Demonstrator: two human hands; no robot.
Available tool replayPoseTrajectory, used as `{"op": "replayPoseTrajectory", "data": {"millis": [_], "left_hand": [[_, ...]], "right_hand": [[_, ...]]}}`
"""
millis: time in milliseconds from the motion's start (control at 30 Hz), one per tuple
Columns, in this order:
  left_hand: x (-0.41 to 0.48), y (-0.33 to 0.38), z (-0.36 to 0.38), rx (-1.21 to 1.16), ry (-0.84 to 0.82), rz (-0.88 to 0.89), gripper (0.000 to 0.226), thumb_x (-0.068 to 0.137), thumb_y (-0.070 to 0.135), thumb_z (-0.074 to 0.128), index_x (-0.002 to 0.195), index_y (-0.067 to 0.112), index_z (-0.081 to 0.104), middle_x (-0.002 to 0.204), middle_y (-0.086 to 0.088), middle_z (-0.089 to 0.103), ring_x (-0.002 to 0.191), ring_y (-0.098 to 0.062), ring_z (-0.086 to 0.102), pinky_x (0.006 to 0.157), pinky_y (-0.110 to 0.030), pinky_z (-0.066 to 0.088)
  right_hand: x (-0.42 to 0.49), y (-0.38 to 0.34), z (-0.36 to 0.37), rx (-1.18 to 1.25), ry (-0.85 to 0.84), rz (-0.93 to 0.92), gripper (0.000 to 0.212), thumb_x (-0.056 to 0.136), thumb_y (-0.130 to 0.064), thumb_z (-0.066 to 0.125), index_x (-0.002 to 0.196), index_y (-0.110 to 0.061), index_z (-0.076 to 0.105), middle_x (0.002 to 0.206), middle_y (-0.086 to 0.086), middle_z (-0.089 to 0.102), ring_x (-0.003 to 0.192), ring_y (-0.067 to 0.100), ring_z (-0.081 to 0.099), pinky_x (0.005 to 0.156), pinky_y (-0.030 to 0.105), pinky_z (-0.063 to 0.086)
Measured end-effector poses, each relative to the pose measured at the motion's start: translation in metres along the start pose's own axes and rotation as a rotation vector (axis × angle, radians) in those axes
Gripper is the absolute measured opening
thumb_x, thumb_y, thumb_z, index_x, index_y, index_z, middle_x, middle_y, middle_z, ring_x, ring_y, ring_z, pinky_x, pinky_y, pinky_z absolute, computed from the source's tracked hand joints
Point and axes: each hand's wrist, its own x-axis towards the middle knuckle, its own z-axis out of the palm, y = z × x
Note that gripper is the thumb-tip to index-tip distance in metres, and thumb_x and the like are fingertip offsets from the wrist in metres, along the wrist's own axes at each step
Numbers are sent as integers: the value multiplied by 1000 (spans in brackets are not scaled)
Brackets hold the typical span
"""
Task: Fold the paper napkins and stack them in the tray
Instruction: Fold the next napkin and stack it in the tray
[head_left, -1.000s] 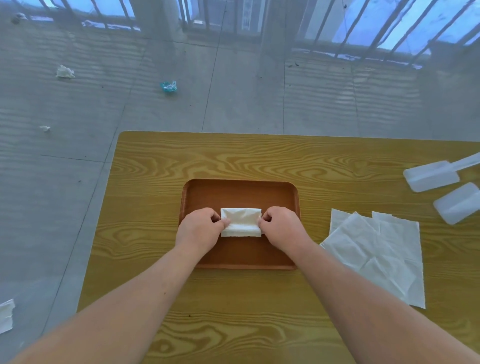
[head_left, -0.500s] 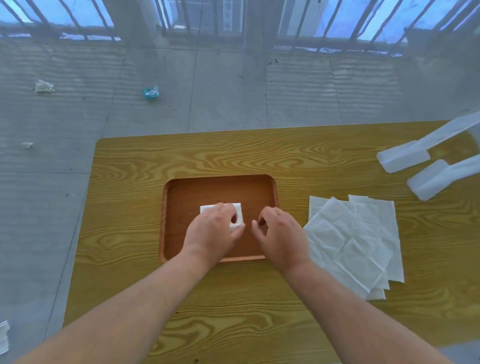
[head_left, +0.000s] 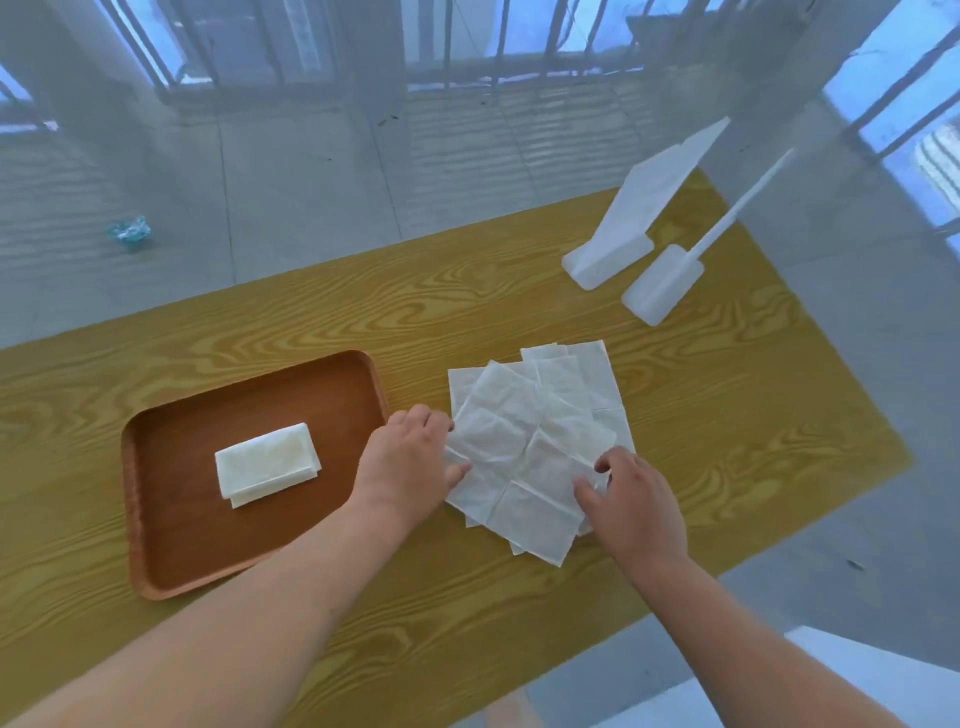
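A brown wooden tray (head_left: 156, 519) lies on the left of the table with one folded white napkin (head_left: 267, 462) flat in its middle. To its right, a loose pile of unfolded white napkins (head_left: 524, 431) is spread on the table. My left hand (head_left: 410, 462) is at the pile's left edge, thumb on top of the top sheet's corner and fingers curled around it. At the pile's near right side, my right hand (head_left: 636, 506) pinches the top sheet, which wrinkles between thumb and fingers.
The yellow wood-grain table (head_left: 727, 415) ends close behind the pile on the right. Two white plastic scoops (head_left: 618, 254) (head_left: 662, 283) lie at the far right, handles pointing off the table. Grey floor with a blue scrap (head_left: 130, 231) lies beyond.
Both hands left the folded napkin lying in the tray and moved right onto the pile of unfolded napkins. The camera turned right, so the tray now sits at the left.
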Motion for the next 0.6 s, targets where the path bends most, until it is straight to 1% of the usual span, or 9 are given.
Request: {"op": "replayPoseTrajectory", "data": {"millis": [67,167,233,300,333,400,467,533,600], "left_hand": [[6,4,-1,-18,-3,-112,62,90,70,60,129,22,57,124,2,59,116,-21,56,95,-38,52],[14,9,-3,-11,-59,-205,62,87,75,60,119,22,59,116,2,60,111,-21,56,91,-37,51],[18,12,-5,24,-86,-212,53,87,73,61,106,23,62,106,3,61,104,-21,57,87,-38,52],[21,15,-5,12,-115,-214,42,88,68,63,92,26,64,96,5,63,95,-20,60,82,-39,55],[22,16,-5,-5,-128,-211,37,88,64,65,86,27,64,91,6,63,90,-19,61,78,-38,56],[23,18,-4,-38,-158,-202,31,89,58,67,77,30,62,81,9,63,77,-13,62,66,-33,54],[22,19,-4,-80,-193,-193,26,87,51,68,74,30,61,76,11,64,69,-9,60,58,-29,51],[19,19,-4,-112,-237,-197,22,83,49,68,72,30,63,74,11,66,68,-7,61,55,-28,50],[15,20,-5,-108,-320,-189,25,77,53,69,71,29,66,73,11,68,67,-6,63,55,-29,54]], "right_hand": [[3,6,-3,59,-27,97,32,87,-48,68,102,-23,55,94,-6,59,92,21,57,75,37,46],[8,10,-4,89,-70,135,36,87,-51,69,102,-22,56,97,-5,60,92,21,59,79,40,50],[13,10,-5,132,-62,157,31,87,-47,71,98,-21,58,91,-8,61,83,17,60,69,36,49],[19,10,-6,164,-62,165,20,88,-36,70,90,-20,59,82,-7,63,73,13,60,59,32,46],[23,10,-6,182,-68,169,14,88,-31,69,86,-21,59,79,-5,65,70,14,60,56,32,45],[28,9,-8,235,-67,173,11,89,-24,66,81,-21,60,75,-3,66,67,16,60,56,32,45],[32,7,-12,291,-38,146,12,90,-24,67,80,-23,60,74,-4,65,65,15,59,55,30,45],[35,2,-17,347,-4,105,12,89,-26,67,81,-28,58,77,-7,65,67,13,60,56,29,44],[40,-3,-22,393,11,80,11,89,-27,66,83,-30,58,78,-9,66,71,13,62,57,29,46]]}}
